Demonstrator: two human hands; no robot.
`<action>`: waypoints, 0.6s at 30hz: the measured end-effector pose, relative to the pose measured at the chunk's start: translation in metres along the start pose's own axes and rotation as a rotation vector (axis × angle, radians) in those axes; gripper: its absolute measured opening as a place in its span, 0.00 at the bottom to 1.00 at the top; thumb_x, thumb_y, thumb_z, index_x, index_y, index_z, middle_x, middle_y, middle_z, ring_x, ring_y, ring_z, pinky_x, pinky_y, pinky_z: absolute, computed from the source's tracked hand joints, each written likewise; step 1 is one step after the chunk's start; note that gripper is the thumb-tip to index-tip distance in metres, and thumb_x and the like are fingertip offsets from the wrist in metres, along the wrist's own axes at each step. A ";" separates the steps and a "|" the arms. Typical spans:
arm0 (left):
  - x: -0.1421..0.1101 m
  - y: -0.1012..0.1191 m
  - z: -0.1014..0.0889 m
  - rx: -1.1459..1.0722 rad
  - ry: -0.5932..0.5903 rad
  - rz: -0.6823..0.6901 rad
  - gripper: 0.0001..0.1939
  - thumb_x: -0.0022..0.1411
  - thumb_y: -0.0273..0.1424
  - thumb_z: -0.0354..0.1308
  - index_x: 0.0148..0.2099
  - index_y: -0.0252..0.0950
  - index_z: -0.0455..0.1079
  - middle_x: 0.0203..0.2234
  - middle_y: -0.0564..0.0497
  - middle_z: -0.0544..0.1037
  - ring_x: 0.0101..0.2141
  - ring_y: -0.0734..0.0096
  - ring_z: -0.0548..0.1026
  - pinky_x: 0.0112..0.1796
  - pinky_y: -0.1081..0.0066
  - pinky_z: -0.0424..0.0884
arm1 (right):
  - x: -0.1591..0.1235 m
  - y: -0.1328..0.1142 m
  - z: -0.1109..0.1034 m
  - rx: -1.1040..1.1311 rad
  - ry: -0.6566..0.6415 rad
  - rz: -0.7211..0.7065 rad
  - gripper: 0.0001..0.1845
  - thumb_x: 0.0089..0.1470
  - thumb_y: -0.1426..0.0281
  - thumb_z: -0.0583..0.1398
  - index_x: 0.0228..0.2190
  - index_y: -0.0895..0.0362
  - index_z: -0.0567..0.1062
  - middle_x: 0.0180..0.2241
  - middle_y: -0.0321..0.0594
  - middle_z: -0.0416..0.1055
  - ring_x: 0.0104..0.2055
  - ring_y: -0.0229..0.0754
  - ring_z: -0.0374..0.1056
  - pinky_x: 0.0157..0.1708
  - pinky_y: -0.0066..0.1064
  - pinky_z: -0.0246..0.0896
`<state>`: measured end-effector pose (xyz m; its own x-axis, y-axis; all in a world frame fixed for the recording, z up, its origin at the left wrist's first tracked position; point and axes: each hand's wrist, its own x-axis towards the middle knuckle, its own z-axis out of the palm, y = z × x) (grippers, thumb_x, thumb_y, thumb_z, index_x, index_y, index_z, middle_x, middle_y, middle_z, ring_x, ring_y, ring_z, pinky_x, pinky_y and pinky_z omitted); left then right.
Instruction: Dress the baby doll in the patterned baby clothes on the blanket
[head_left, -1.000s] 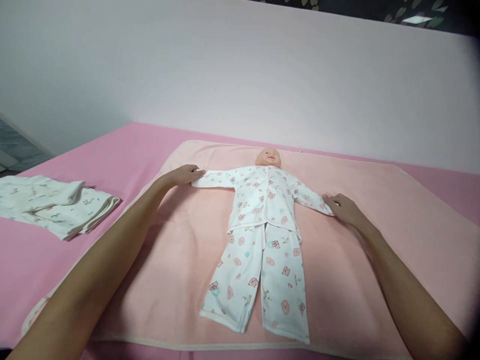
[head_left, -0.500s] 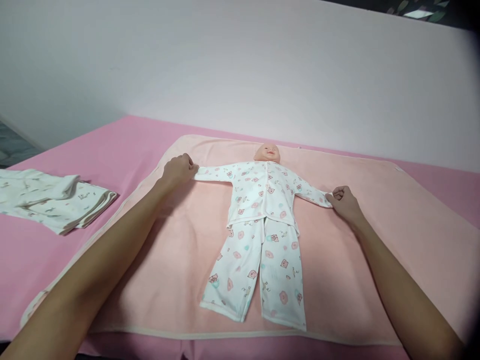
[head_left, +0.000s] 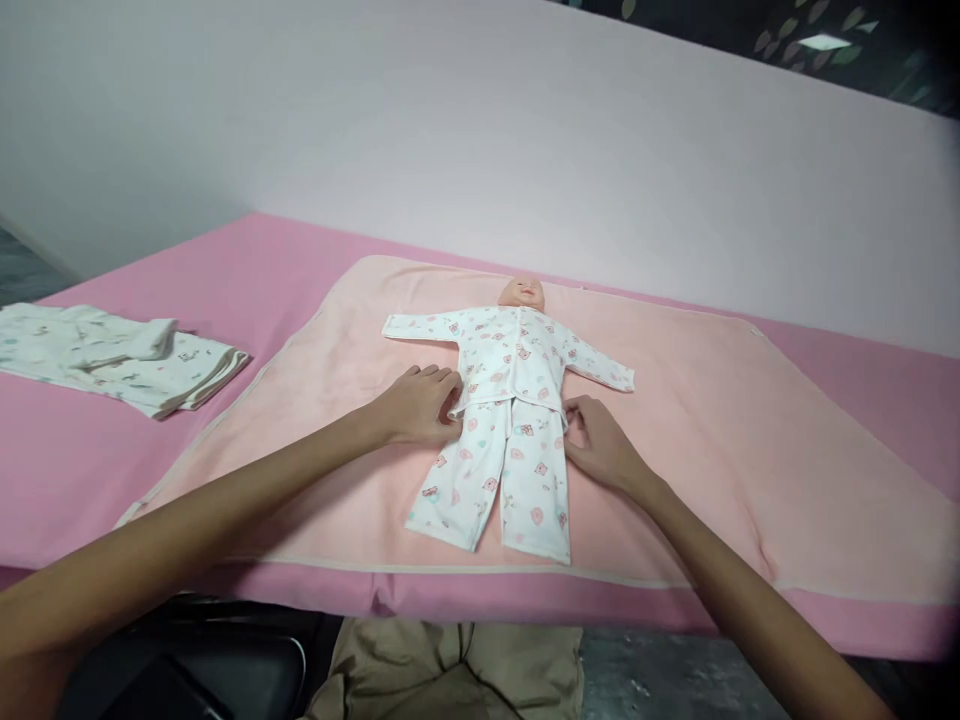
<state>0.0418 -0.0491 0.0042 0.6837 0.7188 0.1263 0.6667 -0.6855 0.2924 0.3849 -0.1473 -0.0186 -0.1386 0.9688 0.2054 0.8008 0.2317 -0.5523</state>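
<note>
A baby doll (head_left: 522, 293) lies on its back, its head at the far end. It wears a white, animal-print baby shirt (head_left: 495, 350) with both sleeves spread outward, over matching baby pants (head_left: 534, 480) with the legs laid apart. At the shirt's left lower corner, my left hand (head_left: 426, 402) is closed with curled fingers on the hem; its fingertips are partly hidden. Opposite, my right hand (head_left: 600, 440) pinches the hem's right corner, near the top of the pants.
A peach blanket (head_left: 322, 370) with pale edging lies under the doll on a pink-covered table (head_left: 45, 500). Folded white printed cloth (head_left: 120, 355) rests at the left. A pale wall (head_left: 450, 130) rises behind. Below the front edge is a black chair (head_left: 202, 665).
Both hands have let go of the sleeve cuffs and moved inward and down to the shirt's hem. The view has tilted lower, showing the table's front edge and my lap.
</note>
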 end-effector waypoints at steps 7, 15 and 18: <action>-0.015 -0.001 0.000 -0.010 0.130 -0.215 0.13 0.69 0.42 0.54 0.34 0.41 0.63 0.32 0.46 0.79 0.35 0.55 0.75 0.39 0.58 0.64 | -0.012 -0.004 -0.003 -0.152 0.149 0.056 0.13 0.67 0.65 0.54 0.30 0.50 0.58 0.31 0.38 0.67 0.34 0.48 0.62 0.36 0.40 0.54; -0.057 0.053 0.024 -0.361 0.129 -0.187 0.25 0.71 0.54 0.54 0.48 0.37 0.75 0.46 0.40 0.83 0.51 0.46 0.78 0.58 0.48 0.70 | -0.070 -0.047 0.029 0.173 0.076 0.191 0.21 0.66 0.47 0.60 0.43 0.52 0.77 0.52 0.50 0.77 0.58 0.61 0.67 0.63 0.58 0.62; -0.048 0.075 0.015 -0.883 -0.032 -0.285 0.32 0.63 0.56 0.66 0.56 0.37 0.75 0.49 0.41 0.86 0.54 0.48 0.81 0.57 0.55 0.74 | -0.064 -0.077 0.029 0.729 -0.092 0.392 0.24 0.60 0.48 0.68 0.48 0.52 0.78 0.53 0.49 0.80 0.59 0.59 0.73 0.64 0.55 0.69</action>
<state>0.0638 -0.1369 0.0061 0.5453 0.8341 -0.0831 0.3518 -0.1377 0.9259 0.3152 -0.2246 -0.0125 -0.0005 0.9870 -0.1604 0.2268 -0.1561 -0.9613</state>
